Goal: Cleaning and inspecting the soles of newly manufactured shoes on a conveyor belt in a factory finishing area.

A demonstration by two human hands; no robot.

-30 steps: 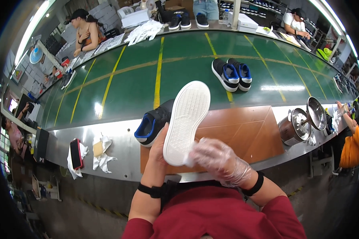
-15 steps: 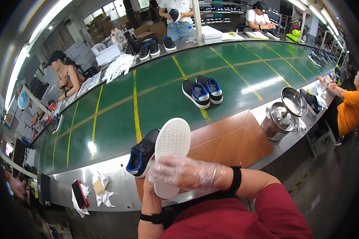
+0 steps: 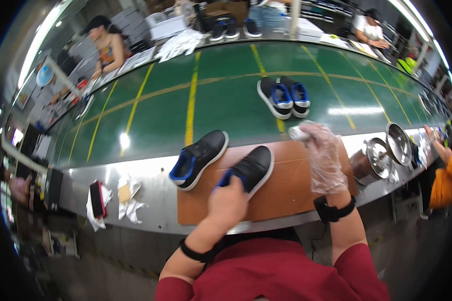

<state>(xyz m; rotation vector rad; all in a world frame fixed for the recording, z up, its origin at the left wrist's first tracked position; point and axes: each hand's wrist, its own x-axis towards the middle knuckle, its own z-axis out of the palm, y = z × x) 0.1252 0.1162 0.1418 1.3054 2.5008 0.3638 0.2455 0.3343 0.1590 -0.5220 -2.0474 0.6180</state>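
My left hand point(image 3: 228, 203) is closed round the heel opening of a black sneaker point(image 3: 256, 168) with blue lining and a white sole, low over the brown board point(image 3: 291, 190). A matching black sneaker point(image 3: 206, 153) lies to its left, across the board's far edge. My right hand point(image 3: 321, 155), in a clear plastic glove, is away to the right of the held sneaker. Its fingers pinch a small white wad point(image 3: 297, 133), whose kind I cannot make out. Beyond, a pair of black sneakers point(image 3: 276, 100) stands on the green belt point(image 3: 150, 115).
Right of the board is a metal pot point(image 3: 371, 160) with a round metal pan point(image 3: 398, 144). A phone point(image 3: 97, 199) and a sponge point(image 3: 123, 193) lie on white cloths at the left. People sit across the belt; a person in orange point(image 3: 439, 185) is at the right.
The sneaker, earlier held sole toward me by both hands, is now upright over the board in my left hand. My right hand has moved off to the right with a white wad. The view has shifted.
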